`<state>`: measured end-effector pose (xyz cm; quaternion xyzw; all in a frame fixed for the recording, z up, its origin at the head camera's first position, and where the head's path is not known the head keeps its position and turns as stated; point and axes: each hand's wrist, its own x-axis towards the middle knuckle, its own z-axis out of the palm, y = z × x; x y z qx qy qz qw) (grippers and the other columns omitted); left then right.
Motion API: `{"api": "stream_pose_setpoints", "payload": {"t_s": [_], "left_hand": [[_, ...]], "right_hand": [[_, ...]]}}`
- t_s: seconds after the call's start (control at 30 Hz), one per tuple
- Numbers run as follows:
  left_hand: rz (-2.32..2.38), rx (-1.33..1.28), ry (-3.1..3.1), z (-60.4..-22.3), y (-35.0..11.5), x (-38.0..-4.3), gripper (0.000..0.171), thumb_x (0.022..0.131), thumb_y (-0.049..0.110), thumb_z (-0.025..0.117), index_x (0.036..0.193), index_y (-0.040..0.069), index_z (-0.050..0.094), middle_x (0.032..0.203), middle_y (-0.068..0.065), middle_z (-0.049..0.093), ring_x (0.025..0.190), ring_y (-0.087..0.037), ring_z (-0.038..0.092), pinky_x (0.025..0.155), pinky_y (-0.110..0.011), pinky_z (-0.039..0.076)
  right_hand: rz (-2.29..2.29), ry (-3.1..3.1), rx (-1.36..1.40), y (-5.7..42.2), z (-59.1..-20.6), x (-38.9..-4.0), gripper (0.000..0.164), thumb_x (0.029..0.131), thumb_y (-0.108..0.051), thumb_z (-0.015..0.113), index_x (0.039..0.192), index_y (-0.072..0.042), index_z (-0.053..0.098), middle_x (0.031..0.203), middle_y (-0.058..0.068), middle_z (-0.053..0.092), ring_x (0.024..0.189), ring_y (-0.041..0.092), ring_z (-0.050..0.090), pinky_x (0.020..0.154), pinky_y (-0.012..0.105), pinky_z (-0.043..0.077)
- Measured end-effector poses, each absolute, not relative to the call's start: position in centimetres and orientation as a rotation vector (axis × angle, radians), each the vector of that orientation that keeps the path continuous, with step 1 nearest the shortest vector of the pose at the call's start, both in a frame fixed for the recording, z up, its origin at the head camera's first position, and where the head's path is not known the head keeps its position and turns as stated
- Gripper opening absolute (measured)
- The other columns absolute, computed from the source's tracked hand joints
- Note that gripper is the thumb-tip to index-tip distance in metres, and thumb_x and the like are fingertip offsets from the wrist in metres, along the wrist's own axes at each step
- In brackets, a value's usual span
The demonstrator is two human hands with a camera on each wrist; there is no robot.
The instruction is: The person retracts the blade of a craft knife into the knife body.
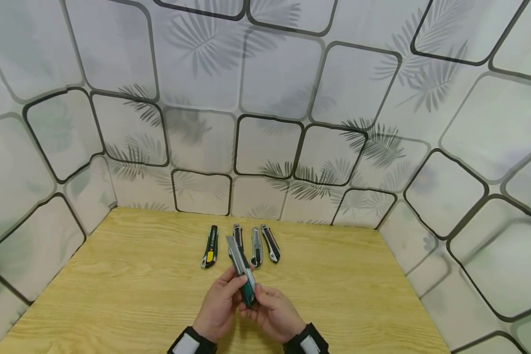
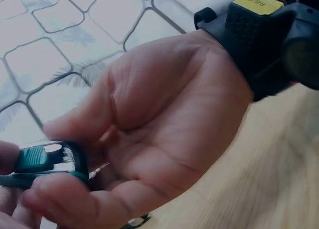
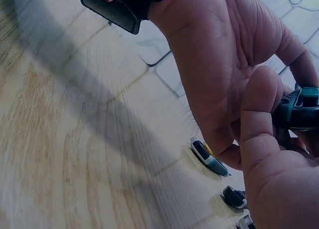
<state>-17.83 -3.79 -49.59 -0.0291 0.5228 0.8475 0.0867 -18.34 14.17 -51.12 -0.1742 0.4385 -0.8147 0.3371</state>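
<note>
Both hands hold a utility knife (image 1: 241, 268) with a silver body and a dark green handle, above the table with its nose tilted up and away. My left hand (image 1: 220, 301) grips it from the left, the thumb lying along its upper face. From the right, my right hand (image 1: 275, 310) pinches the handle's lower end between thumb and fingers. In the left wrist view my right hand's palm (image 2: 164, 114) fills the middle, and a ribbed green part of the knife (image 2: 35, 159) shows. The right wrist view catches the handle end (image 3: 301, 109) between fingers.
Just beyond the hands lie several knives on the wooden table (image 1: 128, 275): a black one with a yellow part (image 1: 211, 250), a partly hidden one (image 1: 237, 233), a grey one (image 1: 256, 246) and a black-and-silver one (image 1: 271, 243). Patterned sheeting (image 1: 270, 147) encloses the back and sides.
</note>
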Motion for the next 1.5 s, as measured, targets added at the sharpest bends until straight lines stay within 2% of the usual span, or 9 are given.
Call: {"api": "stream_pose_setpoints", "payload": {"t_s": [0.23,0.53,0.67,0.8,0.9,1.13,1.27,1.4,1.5], "left_hand": [[2.515,-0.034,1.555,-49.4,-3.5,-17.8,0.067,0.105,0.009,0.065,0.166,0.009,0.038,0.143,0.005,0.071,0.125,-0.004,0.061,0.108,-0.03,0.038],[2.516,-0.071,1.591,-49.4,-3.6,-17.9,0.064,0.103,0.012,0.069,0.162,0.006,0.044,0.142,0.0,0.072,0.122,-0.005,0.066,0.107,-0.029,0.043],[2.515,-0.199,1.692,-50.0,-3.6,-18.2,0.05,0.107,0.02,0.067,0.15,-0.001,0.057,0.126,0.0,0.079,0.107,-0.007,0.071,0.098,-0.03,0.05],[2.492,-0.327,1.783,-50.5,-3.5,-18.4,0.044,0.108,0.027,0.066,0.138,-0.005,0.066,0.107,0.001,0.081,0.09,-0.008,0.071,0.085,-0.028,0.057],[2.464,-0.33,1.843,-50.8,-3.2,-18.4,0.045,0.107,0.027,0.069,0.135,-0.008,0.067,0.11,-0.007,0.082,0.087,-0.006,0.073,0.078,-0.025,0.061],[2.294,-0.179,2.062,-51.3,-2.5,-18.2,0.043,0.106,0.024,0.07,0.132,-0.011,0.069,0.121,-0.022,0.078,0.094,-0.012,0.077,0.077,-0.028,0.065],[2.229,-0.11,2.103,-51.3,-2.4,-18.1,0.047,0.107,0.027,0.067,0.137,-0.009,0.066,0.124,-0.021,0.078,0.096,-0.016,0.076,0.079,-0.032,0.065],[2.23,-0.091,2.077,-51.1,-2.2,-17.9,0.047,0.108,0.026,0.066,0.138,-0.01,0.065,0.119,-0.019,0.079,0.092,-0.016,0.073,0.076,-0.03,0.064],[2.211,-0.081,2.055,-51.1,-2.1,-17.7,0.039,0.107,0.022,0.067,0.132,-0.008,0.068,0.107,-0.012,0.08,0.086,-0.014,0.071,0.073,-0.027,0.063]], "right_hand": [[-2.167,1.122,-0.466,14.2,-51.0,-18.4,0.043,0.116,-0.036,0.043,0.143,-0.011,0.066,0.123,-0.001,0.073,0.108,0.008,0.07,0.1,0.024,0.058],[-2.168,1.355,-0.4,13.6,-50.6,-18.7,0.053,0.117,-0.039,0.04,0.147,-0.001,0.061,0.112,0.001,0.077,0.101,0.008,0.074,0.093,0.024,0.062],[-2.106,1.737,-0.279,12.8,-50.2,-18.8,0.05,0.113,-0.034,0.055,0.14,0.007,0.061,0.112,0.012,0.078,0.093,0.013,0.077,0.084,0.029,0.066],[-1.89,2.293,-0.332,12.6,-50.2,-18.6,0.053,0.102,-0.027,0.075,0.146,-0.001,0.059,0.118,0.017,0.073,0.082,0.012,0.073,0.071,0.027,0.063],[-1.512,2.832,-0.511,12.6,-50.4,-18.4,0.058,0.096,-0.029,0.083,0.146,-0.008,0.062,0.117,0.011,0.073,0.085,0.013,0.071,0.071,0.026,0.058],[-0.775,3.426,-0.681,13.0,-50.5,-18.5,0.042,0.089,-0.03,0.089,0.121,-0.005,0.08,0.1,0.004,0.072,0.088,0.016,0.069,0.075,0.031,0.061],[-0.789,3.33,-0.521,14.1,-49.6,-20.0,0.034,0.088,-0.027,0.087,0.116,-0.007,0.082,0.094,0.004,0.07,0.081,0.013,0.063,0.07,0.028,0.055],[-0.946,3.222,-0.275,16.3,-48.7,-23.8,0.013,0.09,-0.023,0.084,0.092,-0.011,0.08,0.075,0.0,0.064,0.064,0.011,0.053,0.058,0.025,0.042],[-1.027,3.155,-0.081,18.3,-48.7,-26.8,0.024,0.091,-0.021,0.08,0.07,-0.012,0.072,0.057,-0.004,0.054,0.051,0.012,0.041,0.051,0.025,0.032]]}}
